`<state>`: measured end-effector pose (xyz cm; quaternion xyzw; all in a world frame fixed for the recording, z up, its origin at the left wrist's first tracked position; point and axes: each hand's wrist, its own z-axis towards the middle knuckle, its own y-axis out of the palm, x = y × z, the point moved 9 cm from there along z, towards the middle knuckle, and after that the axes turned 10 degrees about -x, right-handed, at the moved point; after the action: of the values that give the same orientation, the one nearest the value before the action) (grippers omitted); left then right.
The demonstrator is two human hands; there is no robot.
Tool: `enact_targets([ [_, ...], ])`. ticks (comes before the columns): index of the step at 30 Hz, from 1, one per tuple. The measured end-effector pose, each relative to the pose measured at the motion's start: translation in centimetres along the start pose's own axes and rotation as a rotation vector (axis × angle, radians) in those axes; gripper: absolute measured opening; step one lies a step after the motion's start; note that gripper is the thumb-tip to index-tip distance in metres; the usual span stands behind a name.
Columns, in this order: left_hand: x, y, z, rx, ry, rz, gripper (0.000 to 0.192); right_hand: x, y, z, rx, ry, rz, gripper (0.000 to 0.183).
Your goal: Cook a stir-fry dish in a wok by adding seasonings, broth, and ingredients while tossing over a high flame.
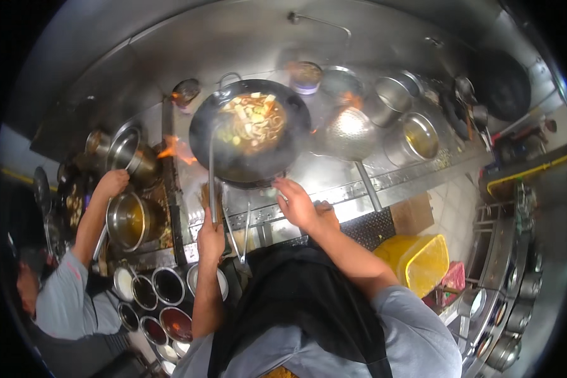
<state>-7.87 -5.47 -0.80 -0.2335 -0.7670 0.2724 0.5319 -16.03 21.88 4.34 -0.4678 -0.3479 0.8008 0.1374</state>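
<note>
A large black wok (205,141) sits over the range in front of me. Noodles, pale cubes and vegetables in brown broth (253,120) steam inside it. My left hand (211,241) grips the long metal handle of a ladle (212,179), whose far end reaches into the wok and is blurred by steam. At the wok's near rim is my right hand (295,203), empty, with its fingers extended; whether the fingertips touch the rim I cannot tell. To the right, a perforated metal strainer (349,134) rests with its handle towards me.
Flames (177,149) flare left of the wok. A co-worker's hand (115,183) is at a metal pot (124,149) on the left. Pots of yellow liquid (127,221) stand nearby. Several sauce containers (176,324) sit lower left. A yellow bin (418,264) stands lower right.
</note>
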Motion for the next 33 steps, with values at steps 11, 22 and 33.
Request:
enact_targets([
  [11,15.6,9.1,-0.2,-0.291,0.22,-0.833,0.043,6.9,-2.6,-16.1,-0.307,0.753,1.085,0.026],
  [22,28.4,23.0,-2.2,-0.491,0.392,-0.581,0.049,15.6,-17.6,-8.8,-0.177,0.648,0.864,0.032],
  [33,9.5,26.8,-14.6,-0.002,-0.085,-0.602,0.025,36.7,-27.7,-1.3,-0.09,0.62,-0.225,0.032],
])
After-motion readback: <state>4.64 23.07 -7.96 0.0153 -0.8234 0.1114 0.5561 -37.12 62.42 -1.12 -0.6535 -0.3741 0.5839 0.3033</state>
